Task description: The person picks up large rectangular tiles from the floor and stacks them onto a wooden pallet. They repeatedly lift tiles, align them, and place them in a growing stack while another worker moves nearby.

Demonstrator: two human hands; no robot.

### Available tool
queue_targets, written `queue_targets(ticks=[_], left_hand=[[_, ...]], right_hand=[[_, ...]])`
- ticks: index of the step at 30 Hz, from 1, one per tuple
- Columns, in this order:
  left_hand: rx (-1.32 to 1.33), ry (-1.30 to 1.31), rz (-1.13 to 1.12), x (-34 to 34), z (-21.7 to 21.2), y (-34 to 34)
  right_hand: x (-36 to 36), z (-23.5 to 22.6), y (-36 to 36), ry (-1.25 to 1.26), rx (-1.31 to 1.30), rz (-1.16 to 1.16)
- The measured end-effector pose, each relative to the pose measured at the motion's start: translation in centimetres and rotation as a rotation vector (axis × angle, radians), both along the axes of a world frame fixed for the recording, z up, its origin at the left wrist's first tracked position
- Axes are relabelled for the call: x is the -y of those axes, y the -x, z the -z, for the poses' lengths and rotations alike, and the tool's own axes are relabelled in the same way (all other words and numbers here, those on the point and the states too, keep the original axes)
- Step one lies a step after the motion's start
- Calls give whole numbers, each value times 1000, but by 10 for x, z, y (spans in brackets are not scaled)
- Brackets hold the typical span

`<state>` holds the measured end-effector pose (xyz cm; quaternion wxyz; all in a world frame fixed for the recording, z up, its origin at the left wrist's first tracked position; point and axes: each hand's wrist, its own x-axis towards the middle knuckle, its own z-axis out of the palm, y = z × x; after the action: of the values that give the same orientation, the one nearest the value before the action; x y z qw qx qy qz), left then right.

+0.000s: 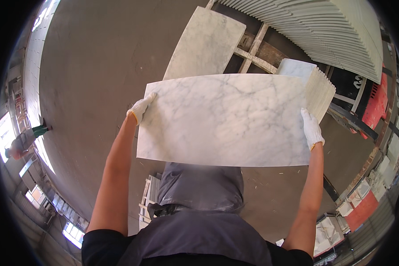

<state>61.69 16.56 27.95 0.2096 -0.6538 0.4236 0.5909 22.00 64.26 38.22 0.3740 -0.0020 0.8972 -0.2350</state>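
Note:
A large rectangular marble slab (pixel 226 119), white with grey veins, is held up in front of my body. My left hand (pixel 142 107), in a white knitted glove, grips its left edge near the far corner, thumb lying on the face. At the opposite edge my right hand (pixel 312 128), gloved the same way, closes round the side; most of its fingers are hidden behind the stone. Just beyond the held slab, another marble slab (pixel 204 42) lies on a support. Partly covered by the held slab's right end is a stack of marble slabs (pixel 321 91).
A long row of thin slabs (pixel 306 26) stands at the far right. Wooden beams (pixel 255 48) run between the stacks. A red machine part (pixel 377 106) is at the right. Slabs on a pallet (pixel 150 195) stand near my left leg. Another person (pixel 24 142) is far left.

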Motion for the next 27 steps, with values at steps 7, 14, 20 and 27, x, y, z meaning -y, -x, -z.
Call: queue_targets(ticks=[7,14,20,27], left_hand=[[136,-4,42,-1,55,-14],[58,3,-28,1,70,-31],[-106,98,-110,-10,68,-38],[-256,213,-262,-23,84,-35]], right_hand=[[8,60,-1,-79,125,26],[9,133,-11,62,250,117],[16,180,8,83,216,148],[29,203,39,-27,100,111]])
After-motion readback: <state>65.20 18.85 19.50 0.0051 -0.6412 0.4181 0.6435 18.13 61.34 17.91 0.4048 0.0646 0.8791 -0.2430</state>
